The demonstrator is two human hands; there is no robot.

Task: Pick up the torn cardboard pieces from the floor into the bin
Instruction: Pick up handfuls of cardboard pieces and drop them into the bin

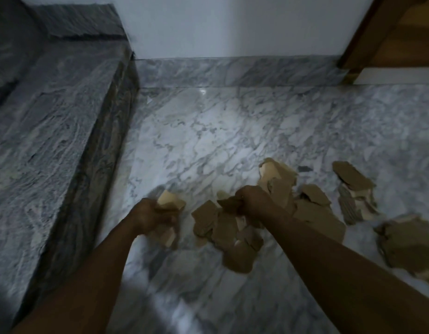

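Left hand: our left hand (151,214) is curled into a fist round a pale cardboard piece (169,201), low over the floor (208,131) and just left of the heap.
Pale piece, axis: its long axis runs near to far. One end pokes out above the fist toward the wall (232,25) and the other shows below the fist, toward us. Blur keeps us from telling whether we hold one piece or several.
Right hand: our right hand (252,201) is clenched on a brown piece (226,204) at the far side of the heap, knuckles up.
Brown piece, heading: it juts out of the fist to the left, toward the left hand, lying roughly crosswise.
Heap: the heap (232,237) of torn brown pieces lies flat on the floor between and below our hands, the pieces overlapping.
Large piece: a large piece (317,218) lies just right of our right forearm.
Strip: a corrugated strip (348,208) lies further right, ribs showing, with its long axis near to far.
Outliers: a far piece (353,179) lies beyond the strip, and an edge piece (411,247) lies near the right border, apart from the heap.
Surroundings: a grey stone step (52,121) rises on the left, marble skirting (232,71) runs under the wall, and a wooden door frame (377,32) stands at the upper right.
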